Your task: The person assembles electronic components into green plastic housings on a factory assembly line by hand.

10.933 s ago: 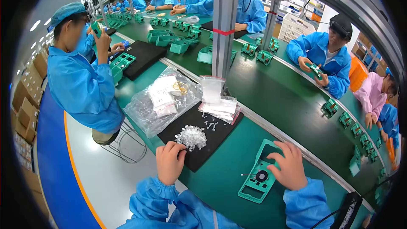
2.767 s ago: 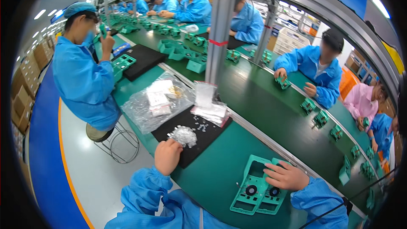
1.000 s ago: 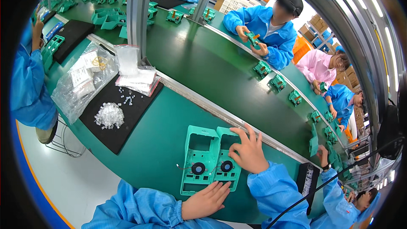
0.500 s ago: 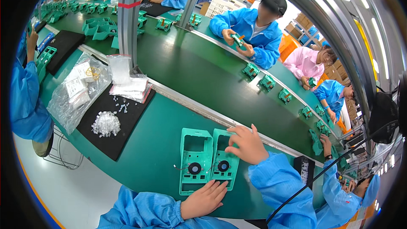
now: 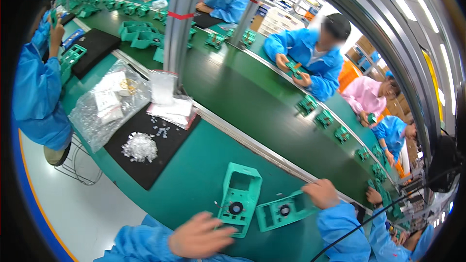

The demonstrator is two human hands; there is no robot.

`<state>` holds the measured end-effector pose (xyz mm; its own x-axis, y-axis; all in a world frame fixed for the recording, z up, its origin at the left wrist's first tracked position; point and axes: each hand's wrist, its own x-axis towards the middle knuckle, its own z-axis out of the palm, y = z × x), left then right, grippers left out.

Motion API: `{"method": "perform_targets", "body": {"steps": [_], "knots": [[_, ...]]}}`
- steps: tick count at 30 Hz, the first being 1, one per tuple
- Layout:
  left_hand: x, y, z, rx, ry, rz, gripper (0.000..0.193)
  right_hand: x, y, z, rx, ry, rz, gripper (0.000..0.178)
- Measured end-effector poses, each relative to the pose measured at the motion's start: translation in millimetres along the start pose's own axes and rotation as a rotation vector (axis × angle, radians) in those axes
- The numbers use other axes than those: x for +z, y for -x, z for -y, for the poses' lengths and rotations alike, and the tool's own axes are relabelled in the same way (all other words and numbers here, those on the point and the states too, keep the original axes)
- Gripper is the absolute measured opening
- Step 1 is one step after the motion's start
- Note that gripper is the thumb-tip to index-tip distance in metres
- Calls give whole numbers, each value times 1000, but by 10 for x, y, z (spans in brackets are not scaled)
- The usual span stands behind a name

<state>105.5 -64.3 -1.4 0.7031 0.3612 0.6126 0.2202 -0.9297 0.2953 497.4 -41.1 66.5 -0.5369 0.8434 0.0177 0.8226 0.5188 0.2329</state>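
Observation:
Two green plastic housings lie in front of me on the bench, each with a round black speaker-like part and thin wires. The left housing (image 5: 246, 195) points away from me. Beside it the right housing (image 5: 270, 217) lies slanted, its far end toward the conveyor. My right hand (image 5: 321, 193) is closed around that far end, the fingers partly hidden behind the palm. Blurred by motion, my left hand (image 5: 201, 236) hovers at the near end of the left housing with its fingers stretched out, holding nothing visible.
A black mat (image 5: 141, 174) carries a pile of small clear pieces (image 5: 140, 147). Plastic bags (image 5: 114, 99) lie beyond it. A metal post (image 5: 180, 34) rises beside the conveyor (image 5: 247, 102), where green assemblies stand. Co-workers sit around; a black cable (image 5: 383, 209) crosses at right.
The right housing has turned and shifted right, away from the left one, with my right hand now on its far end. My left hand has moved left off it. The whole view has shifted.

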Motion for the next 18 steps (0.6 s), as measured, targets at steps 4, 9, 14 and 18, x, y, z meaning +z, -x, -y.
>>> {"method": "perform_targets", "body": {"steps": [4,9,14,18], "knots": [[-777,484,223,-627,-295,-190,28,154,451,-571,455,-13,-50,13],[-967,574,494,-973,-583,-226,36,779,788,-1299,974,-247,-347,14],[-807,569,742,-1055,-590,-317,28,1475,745,-1991,1169,-144,-328,12],[-765,578,903,-1053,-605,-337,17,1610,631,-2057,1339,-190,-349,23]]}}
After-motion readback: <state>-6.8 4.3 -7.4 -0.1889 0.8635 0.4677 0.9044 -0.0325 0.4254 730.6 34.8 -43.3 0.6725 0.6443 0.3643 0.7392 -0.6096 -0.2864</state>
